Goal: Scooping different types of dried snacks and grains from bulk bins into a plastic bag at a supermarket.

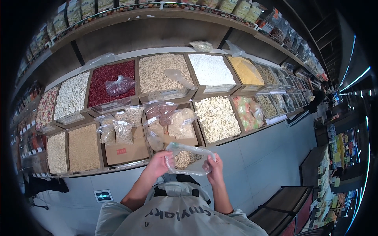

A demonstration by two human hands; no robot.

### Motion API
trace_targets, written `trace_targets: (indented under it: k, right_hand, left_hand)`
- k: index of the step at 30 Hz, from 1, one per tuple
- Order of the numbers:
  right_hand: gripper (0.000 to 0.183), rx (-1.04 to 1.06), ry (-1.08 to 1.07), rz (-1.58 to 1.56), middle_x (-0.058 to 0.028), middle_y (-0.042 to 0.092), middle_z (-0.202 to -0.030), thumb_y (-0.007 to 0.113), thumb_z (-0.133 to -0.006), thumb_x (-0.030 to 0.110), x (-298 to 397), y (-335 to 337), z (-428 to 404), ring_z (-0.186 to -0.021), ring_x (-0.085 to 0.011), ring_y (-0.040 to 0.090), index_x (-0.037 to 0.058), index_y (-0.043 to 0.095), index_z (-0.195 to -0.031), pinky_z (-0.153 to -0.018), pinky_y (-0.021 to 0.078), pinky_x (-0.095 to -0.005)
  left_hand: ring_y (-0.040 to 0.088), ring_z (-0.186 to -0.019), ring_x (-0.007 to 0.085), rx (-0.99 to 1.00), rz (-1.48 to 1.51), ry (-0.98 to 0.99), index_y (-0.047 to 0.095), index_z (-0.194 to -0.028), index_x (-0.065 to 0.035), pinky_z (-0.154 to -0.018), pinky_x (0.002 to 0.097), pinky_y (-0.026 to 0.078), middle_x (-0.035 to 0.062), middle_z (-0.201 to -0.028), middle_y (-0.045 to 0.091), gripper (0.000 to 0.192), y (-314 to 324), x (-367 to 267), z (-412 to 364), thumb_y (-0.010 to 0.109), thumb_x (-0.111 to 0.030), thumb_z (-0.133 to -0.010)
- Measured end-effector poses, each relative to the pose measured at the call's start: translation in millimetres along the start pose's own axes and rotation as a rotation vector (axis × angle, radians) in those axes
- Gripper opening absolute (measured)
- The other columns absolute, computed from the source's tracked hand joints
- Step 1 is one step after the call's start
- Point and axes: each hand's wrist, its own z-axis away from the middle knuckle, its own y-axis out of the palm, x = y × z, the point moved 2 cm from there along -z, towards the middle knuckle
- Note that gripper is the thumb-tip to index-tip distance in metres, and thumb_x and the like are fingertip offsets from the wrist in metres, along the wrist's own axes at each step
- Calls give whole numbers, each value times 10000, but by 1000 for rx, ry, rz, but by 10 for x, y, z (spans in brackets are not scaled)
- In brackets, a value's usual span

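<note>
A clear plastic bag (189,147) with its mouth spread wide is held up in front of my body. Pale round beans (185,160) lie inside it. My left hand (161,162) grips the bag's left edge between thumb and fingers, and my right hand (214,167) pinches the right edge. Just beyond the bag is a bin holding tied bags of grain (180,122) with labels. To its right, a bin of white sliced pieces (218,119) sits close by. Farther back, a clear plastic scoop (179,78) rests on a bin of beige beans (159,66).
A knotted bag (119,85) lies on dark red beans (99,73). Packaged goods (81,10) line the shelf above. At the left, a cardboard box (127,152) sits below filled bags. A dark display stand (280,203) stands at right on the tiled floor (236,160). Another person (317,97) is far right.
</note>
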Motion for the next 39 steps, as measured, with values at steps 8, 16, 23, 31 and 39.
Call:
trace_targets:
  k: [8,16,23,31,39]
  right_hand:
    - [157,1,-103,-260,24,425,-687,559,-987,101,579,-909,-28,-530,-75,379,103,468,-858,-490,350,-231]
    - [113,-1,-35,-366,17,411,-665,533,-1002,125,1237,-1750,-271,-559,-90,401,84,492,-904,-491,358,-242]
    - [190,188,-98,-522,11,404,-641,597,-948,83,1780,-2414,-367,-591,-107,416,97,444,-836,-496,323,-263]
    - [242,212,-150,-140,42,436,-665,647,-906,21,2066,-2639,-365,-572,-52,371,95,439,-805,-521,292,-252]
    - [153,-282,-149,654,78,465,-626,634,-957,153,2061,-3006,-385,-590,-16,373,41,617,-853,-517,296,-231]
  left_hand:
    - [456,-618,52,172,-443,-37,561,-1091,-70,-542,232,363,-40,-748,494,174,833,392,-754,538,-44,-920]
    - [507,-628,87,185,-929,85,565,-944,-47,-561,256,408,-13,-740,537,29,1521,974,-1704,569,-54,-917]
    - [457,-522,89,-5,-1682,899,474,-678,-38,-471,309,359,-11,-576,492,261,1922,1279,-2273,610,-57,-900]
    - [546,-462,169,-248,-1120,221,540,-660,-30,-478,306,449,64,-562,551,465,1808,1766,-2979,458,-338,-998]
    - [561,-537,161,33,-878,165,495,-566,-77,-519,301,415,74,-575,577,463,1661,1948,-3204,566,-306,-962]
